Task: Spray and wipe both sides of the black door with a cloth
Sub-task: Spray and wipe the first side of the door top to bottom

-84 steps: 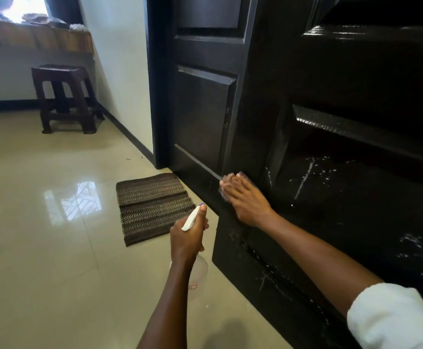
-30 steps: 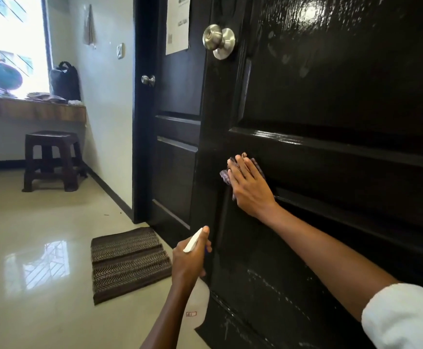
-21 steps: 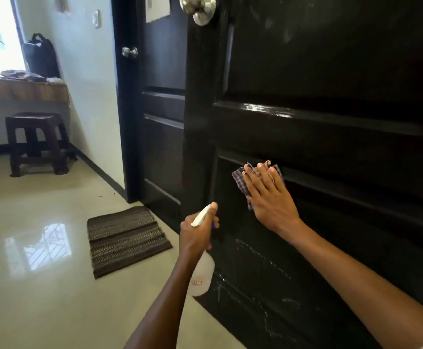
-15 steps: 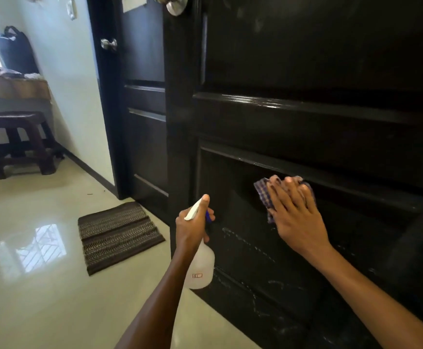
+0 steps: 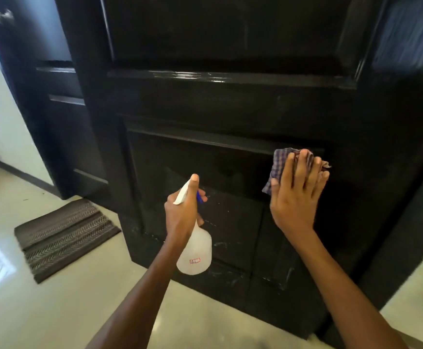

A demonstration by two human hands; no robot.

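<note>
Left hand [image 5: 181, 212] grips translucent spray bottle [image 5: 196, 253], contents unclear; right hand [image 5: 295, 197] presses cloth [image 5: 278, 162].

Cloth [image 5: 279, 165] on door [image 5: 230, 102] panel, upper R; spray bottle [image 5: 196, 253] L of it; mat [image 5: 64, 238] on floor [image 5: 54, 311] far L.

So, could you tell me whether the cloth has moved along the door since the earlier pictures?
Yes. The cloth, pressed by the right hand, has slid from the lower panel's latch-side edge across to its far side.
</note>
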